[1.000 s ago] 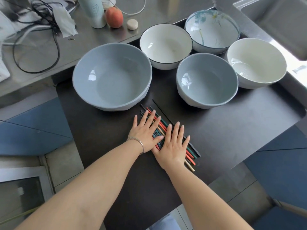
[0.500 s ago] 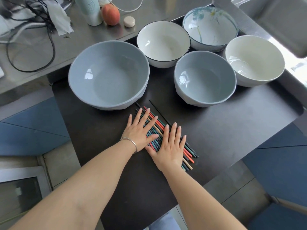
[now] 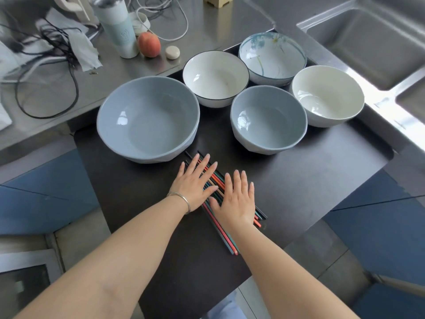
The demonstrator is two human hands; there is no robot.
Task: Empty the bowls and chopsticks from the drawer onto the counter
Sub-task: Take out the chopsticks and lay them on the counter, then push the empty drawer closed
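Several bowls stand in the pulled-out black drawer (image 3: pixel 322 162): a large blue-grey bowl (image 3: pixel 148 118), a smaller blue-grey bowl (image 3: pixel 268 119), a white dark-rimmed bowl (image 3: pixel 215 77), a blue-splashed bowl (image 3: pixel 272 56) and a cream bowl (image 3: pixel 327 95). A bundle of coloured chopsticks (image 3: pixel 220 231) lies in front of the bowls. My left hand (image 3: pixel 195 183) and my right hand (image 3: pixel 236 199) both press flat on the chopsticks, fingers straight. Both palms hide much of the bundle.
The steel counter (image 3: pixel 57 93) behind the drawer holds a pale tumbler (image 3: pixel 117 28), a peach (image 3: pixel 149 44), a small round stone-like thing (image 3: pixel 172 52), tangled cables (image 3: pixel 46 65) and crumpled tissue. A sink (image 3: pixel 368 42) lies at the right.
Both hands have slid the chopsticks toward me, so their near ends now stick out farther below my right hand. The camera has tilted up a little.
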